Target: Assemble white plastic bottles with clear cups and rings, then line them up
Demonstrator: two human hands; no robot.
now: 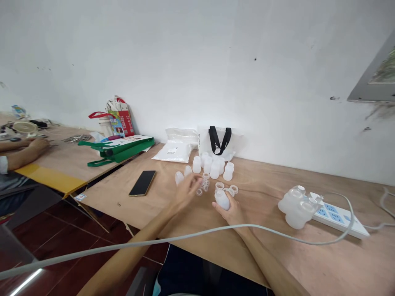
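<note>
Since my right hand (231, 213) is cupped under a frosted plastic bottle (222, 200) with the fingers curled up around it, my main worry is that slick surface slipping out and rolling across the worktop (296, 263). My left hand (185, 194) is half open with nothing I can see in it, fingers spread right next to a little pile of clear plastic rings (202, 186), so one careless swipe could scatter them, being small and round. Another ring (233, 189) sits just past the bottle, almost touching it. The row of frosted bottles (210, 166) stands just behind my fingers too, and I'd guess they tip easily. That white cable (154, 240) across my forearms could also snag if I pull back fast.
</note>
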